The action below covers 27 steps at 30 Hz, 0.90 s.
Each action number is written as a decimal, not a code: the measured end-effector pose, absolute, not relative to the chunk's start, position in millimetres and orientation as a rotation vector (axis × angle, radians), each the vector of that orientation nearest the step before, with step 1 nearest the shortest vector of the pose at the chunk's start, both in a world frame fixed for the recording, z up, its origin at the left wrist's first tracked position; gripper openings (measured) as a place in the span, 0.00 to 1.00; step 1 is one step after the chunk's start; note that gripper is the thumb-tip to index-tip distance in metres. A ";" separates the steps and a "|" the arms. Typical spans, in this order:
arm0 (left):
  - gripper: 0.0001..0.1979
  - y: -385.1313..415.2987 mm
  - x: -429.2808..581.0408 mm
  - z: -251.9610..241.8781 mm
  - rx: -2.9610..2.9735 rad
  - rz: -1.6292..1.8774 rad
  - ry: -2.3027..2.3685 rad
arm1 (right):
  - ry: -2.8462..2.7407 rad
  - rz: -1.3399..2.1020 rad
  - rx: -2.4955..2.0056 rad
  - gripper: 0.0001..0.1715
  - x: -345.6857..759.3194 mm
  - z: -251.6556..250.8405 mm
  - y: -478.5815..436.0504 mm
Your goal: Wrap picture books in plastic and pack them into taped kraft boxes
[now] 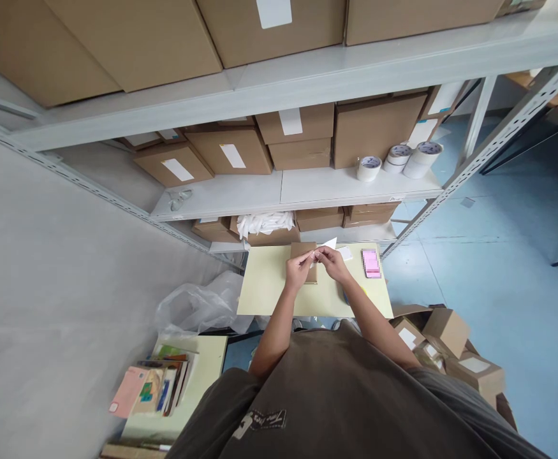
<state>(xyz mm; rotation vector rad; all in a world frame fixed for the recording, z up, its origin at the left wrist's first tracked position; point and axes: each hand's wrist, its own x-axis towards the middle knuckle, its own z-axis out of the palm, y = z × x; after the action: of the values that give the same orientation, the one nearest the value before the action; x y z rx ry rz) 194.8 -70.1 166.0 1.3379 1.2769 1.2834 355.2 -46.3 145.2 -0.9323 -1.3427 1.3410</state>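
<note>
Over the pale yellow table (264, 280), my left hand (298, 269) and my right hand (333, 262) meet with their fingertips pinched together. Between and behind the fingers is a white paper label (329, 243), one corner of it sticking up past my right hand. My fingers cover the rest of the label. Directly beneath the hands lies a small brown cardboard box (302, 247), partly hidden by my left hand. Another white slip (344, 254) rests on the table just right of my right hand.
A pink-screened device (371, 263) lies at the table's right. Ahead stands a metal shelf (240, 199) with cardboard boxes (374, 131), tape rolls (368, 168) and white gloves (265, 222). Boxes (474, 370) pile up at right. Books (164, 382) and a plastic bag (197, 303) are at left.
</note>
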 end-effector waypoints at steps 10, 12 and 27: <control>0.17 -71.9 200.6 164.9 1.329 1.281 1.297 | -1.307 1.371 -0.950 0.26 362.6 149.8 -48.6; 0.16 -72.4 201.6 165.5 1.339 1.278 1.285 | -1.311 1.360 -0.950 0.27 363.8 149.5 -49.2; 0.21 -76.7 212.6 177.0 1.274 1.263 1.288 | -1.466 1.171 -0.984 0.23 372.1 154.7 -55.9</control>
<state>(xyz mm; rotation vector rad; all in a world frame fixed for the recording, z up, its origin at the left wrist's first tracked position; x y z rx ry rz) 212.6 -76.7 177.0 1.2743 1.2883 1.2633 372.1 -55.9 154.7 -0.9838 -1.4665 1.1711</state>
